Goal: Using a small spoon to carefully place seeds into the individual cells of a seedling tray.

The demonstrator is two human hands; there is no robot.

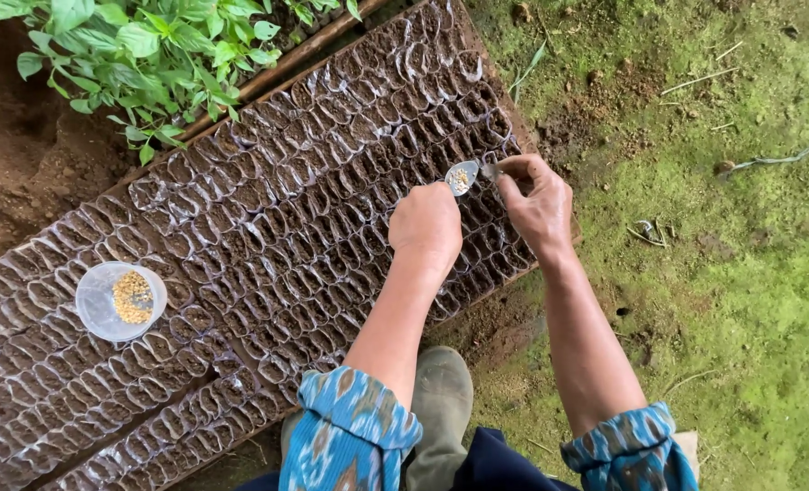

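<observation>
My left hand (426, 227) is closed around the handle of a small metal spoon (462, 177) that carries a few pale seeds in its bowl. My right hand (536, 202) is just right of the spoon, its fingertips pinched together at the bowl's edge, apparently on a seed. Both hands hover over the right part of a long bed of small clear plastic bags filled with dark soil (268, 236). A clear round dish of pale seeds (120, 300) rests on the bags far to the left.
Green leafy seedlings (150, 55) grow beyond the bed at top left, behind a wooden strip. Mossy ground (723, 273) spreads to the right. My boot (441, 400) stands at the bed's near edge. Bare brown soil lies at the left.
</observation>
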